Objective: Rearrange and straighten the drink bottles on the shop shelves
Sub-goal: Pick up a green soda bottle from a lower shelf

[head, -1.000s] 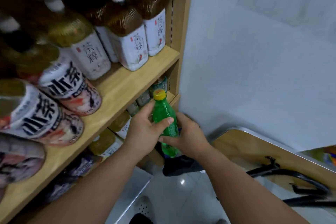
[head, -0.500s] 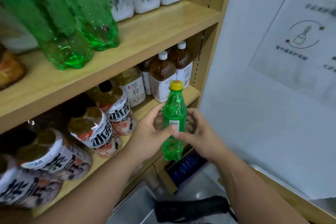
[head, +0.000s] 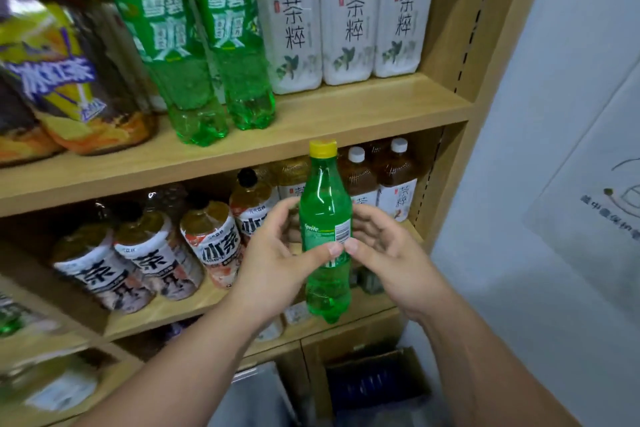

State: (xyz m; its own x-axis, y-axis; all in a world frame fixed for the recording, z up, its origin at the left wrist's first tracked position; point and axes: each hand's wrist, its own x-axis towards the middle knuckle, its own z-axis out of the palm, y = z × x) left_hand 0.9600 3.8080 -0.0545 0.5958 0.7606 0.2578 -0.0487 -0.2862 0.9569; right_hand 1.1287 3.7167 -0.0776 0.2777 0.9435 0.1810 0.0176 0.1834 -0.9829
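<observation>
1. Item in hand: a small green Sprite bottle with a yellow cap is upright in mid-air at centre frame. It is in front of the middle shelf and touches no shelf.
2. Left hand: the thumb lies across the front of the label and the fingers curl behind the bottle, clamped on it.
3. Right hand: the thumb tip meets the left thumb on the label. Its fingers wrap the far side, also clamped on the bottle.
4. Upper shelf, top of frame:
   - Two large Sprite bottles stand upright side by side.
   - To their right, three white-label tea bottles stand in an even row.
   - The iced tea bottles at upper left are blurred.
5. Middle shelf:
   - Brown tea bottles stand upright at centre right.
   - Orange-label tea bottles at lower left appear to lean. Whether that is lens distortion cannot be told.
6. Step, as judged: the bottle is between pick-up and placement and is not yet set down.
7. Next move, as judged:
   - Choose a slot, most likely beside the same brand on the upper shelf, where bare board shows.
   - Turn the bottle so the name, not the barcode, faces out.
   - Lower the base flat without knocking its neighbours.
</observation>
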